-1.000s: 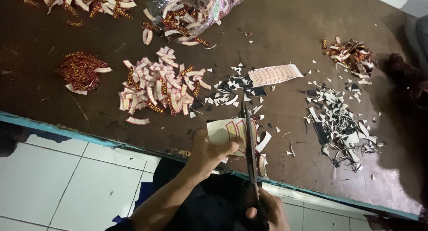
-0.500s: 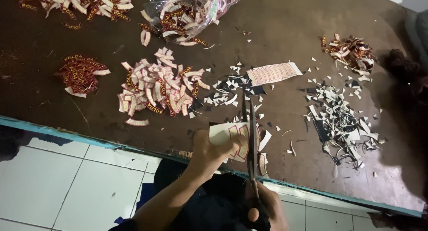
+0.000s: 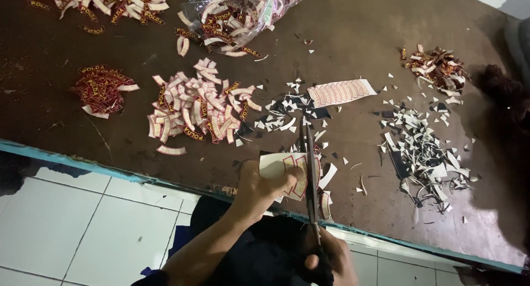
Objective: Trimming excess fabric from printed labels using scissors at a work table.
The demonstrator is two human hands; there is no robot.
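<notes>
Label sheet: pinched in the left hand above the table edge. Right hand grasps the scissors, blades running alongside the sheet. Risk: thumb lies near the blades; a slip could nick it or cut into a label.

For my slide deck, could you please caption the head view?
Left hand holds a label sheet while right hand cuts with scissors.

A white backing sheet bearing curved red-outlined patches was held flat just above the near edge of the brown table. Narrow scissors lay along its right side, blades pointing away from that edge.
</notes>
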